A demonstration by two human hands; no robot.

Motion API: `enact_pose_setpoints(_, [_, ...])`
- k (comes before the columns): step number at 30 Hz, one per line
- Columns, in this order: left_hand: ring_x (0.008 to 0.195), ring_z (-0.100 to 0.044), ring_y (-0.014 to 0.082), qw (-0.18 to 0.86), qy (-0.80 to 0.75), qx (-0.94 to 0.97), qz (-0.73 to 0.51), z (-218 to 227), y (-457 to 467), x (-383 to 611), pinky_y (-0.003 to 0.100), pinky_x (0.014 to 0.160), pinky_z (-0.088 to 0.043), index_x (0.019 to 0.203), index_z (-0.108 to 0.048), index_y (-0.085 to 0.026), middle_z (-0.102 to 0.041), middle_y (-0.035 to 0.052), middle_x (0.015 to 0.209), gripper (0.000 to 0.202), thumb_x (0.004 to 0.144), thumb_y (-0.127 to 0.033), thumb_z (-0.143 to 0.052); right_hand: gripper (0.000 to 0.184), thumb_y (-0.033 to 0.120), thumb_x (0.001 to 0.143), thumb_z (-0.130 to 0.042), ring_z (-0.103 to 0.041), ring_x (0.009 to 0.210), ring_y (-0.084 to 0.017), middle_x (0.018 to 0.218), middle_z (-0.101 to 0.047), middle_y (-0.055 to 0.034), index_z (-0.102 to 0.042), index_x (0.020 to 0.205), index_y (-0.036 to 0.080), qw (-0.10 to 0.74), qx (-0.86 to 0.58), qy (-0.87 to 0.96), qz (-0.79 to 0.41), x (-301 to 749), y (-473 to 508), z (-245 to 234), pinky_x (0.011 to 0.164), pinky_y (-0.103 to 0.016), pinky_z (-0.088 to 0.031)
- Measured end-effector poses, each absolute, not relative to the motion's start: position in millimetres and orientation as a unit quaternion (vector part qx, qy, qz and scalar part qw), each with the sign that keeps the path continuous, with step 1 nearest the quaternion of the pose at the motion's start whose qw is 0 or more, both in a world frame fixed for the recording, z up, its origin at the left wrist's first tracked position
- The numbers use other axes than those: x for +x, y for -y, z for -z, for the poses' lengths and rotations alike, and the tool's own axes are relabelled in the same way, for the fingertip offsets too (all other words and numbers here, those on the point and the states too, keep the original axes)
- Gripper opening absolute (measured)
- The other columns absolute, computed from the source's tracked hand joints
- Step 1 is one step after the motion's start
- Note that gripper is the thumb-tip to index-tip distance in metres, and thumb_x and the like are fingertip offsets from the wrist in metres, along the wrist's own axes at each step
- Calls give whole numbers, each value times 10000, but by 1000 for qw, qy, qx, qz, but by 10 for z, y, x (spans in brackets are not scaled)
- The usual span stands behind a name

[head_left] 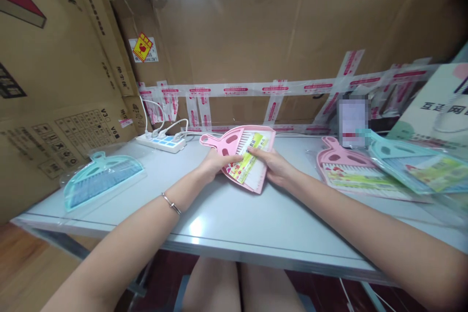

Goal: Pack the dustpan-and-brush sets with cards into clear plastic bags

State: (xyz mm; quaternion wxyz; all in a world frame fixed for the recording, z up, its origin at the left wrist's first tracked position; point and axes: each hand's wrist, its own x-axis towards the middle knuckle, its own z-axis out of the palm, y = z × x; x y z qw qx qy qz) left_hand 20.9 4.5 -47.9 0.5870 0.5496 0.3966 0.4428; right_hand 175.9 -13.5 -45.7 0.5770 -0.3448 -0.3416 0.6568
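A pink mini dustpan and brush set is held up just over the middle of the table, its handle toward the left. My left hand grips its lower left side, thumb lying across the front. On the right edge my right hand is closed, with the thumb pressing the yellow-green label card. White bristles show between the card and the pink handle part. Fingers behind the dustpan are hidden from view.
A bagged teal dustpan set lies on the left. Another pink set and a teal set overlap on the right, near a phone. A power strip with plugged cables sits before the large carton.
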Motion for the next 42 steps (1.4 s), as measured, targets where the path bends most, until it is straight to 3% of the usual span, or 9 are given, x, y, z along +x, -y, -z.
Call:
enact_pose_setpoints(4, [757, -681, 239, 556, -446, 584, -388, 433, -110, 158, 364, 690, -549, 923, -673, -153, -720, 128, 889, 401, 588, -325, -813, 229, 44, 712, -651, -692, 790, -231, 890, -722, -76, -623, 914, 148, 589, -361, 327, -645, 1789, 94, 489, 799, -416, -571])
enact_pose_setpoints(8, [774, -658, 298, 341, -606, 620, -363, 190, -225, -180, 405, 722, -529, 627, -627, -160, -658, 129, 637, 345, 671, -493, -705, 260, 44, 707, -657, -693, 768, -226, 850, -725, -61, -625, 940, 156, 603, -373, 319, -629, 1881, 57, 491, 782, -408, -577])
enact_pose_setpoints(14, [1334, -250, 468, -88, -789, 544, -272, -5, -308, -1178, 713, 1015, -93, 1033, -631, -142, -451, 247, 1365, 489, 579, -273, -759, 260, 56, 707, -668, -691, 733, -227, 851, -723, -67, -631, 947, 149, 608, -387, 308, -621, 1989, 37, 497, 743, -412, -585])
enact_pose_setpoints(18, [1374, -95, 492, -35, -877, 441, -189, 166, -409, -1578, 793, 930, -57, 1071, -632, -130, -399, 253, 1410, 547, 530, -73, -687, 280, 57, 697, -675, -691, 759, -229, 868, -721, -74, -633, 958, 147, 604, -385, 311, -624, 1996, 44, 500, 767, -413, -577])
enact_pose_setpoints(24, [1188, -462, 468, -29, -884, 389, -258, 37, -334, -1639, 706, 920, -269, 924, -675, -93, -589, 275, 1190, 323, 624, -32, -573, 303, 49, 708, -655, -689, 805, -239, 878, -719, -86, -633, 998, 132, 610, -380, 300, -627, 2016, 79, 429, 802, -429, -564])
enact_pose_setpoints(28, [1155, -523, 345, -97, -709, 550, -430, -179, -184, -1270, 551, 1020, -308, 838, -680, -162, -670, 156, 1070, 220, 694, -75, -539, 257, 48, 724, -638, -684, 827, -219, 892, -718, -67, -628, 962, 144, 637, -374, 285, -611, 2101, 53, 334, 820, -405, -564])
enact_pose_setpoints(32, [1100, -571, 220, 96, -440, 754, -478, -102, -86, -583, 362, 1048, -348, 648, -669, -219, -706, 63, 927, 190, 696, -73, -557, 218, 61, 752, -609, -669, 909, -217, 942, -712, -55, -614, 944, 164, 684, -363, 259, -577, 2285, -7, 207, 836, -400, -564])
enact_pose_setpoints(36, [1194, -521, 249, 305, -346, 840, -285, 93, -33, -212, 412, 1069, -315, 597, -701, -250, -720, 50, 932, 319, 579, 25, -540, 239, 53, 745, -605, -652, 969, -208, 980, -705, -31, -610, 940, 192, 733, -358, 236, -528, 2439, -58, 144, 834, -389, -572])
enact_pose_setpoints(42, [1300, -407, 279, 298, -383, 836, -257, 73, 43, -268, 456, 1066, -287, 695, -703, -243, -637, 38, 1193, 333, 617, -32, -457, 222, 44, 747, -594, -658, 955, -227, 968, -705, -51, -608, 927, 174, 725, -372, 237, -529, 2434, -72, 189, 793, -408, -585])
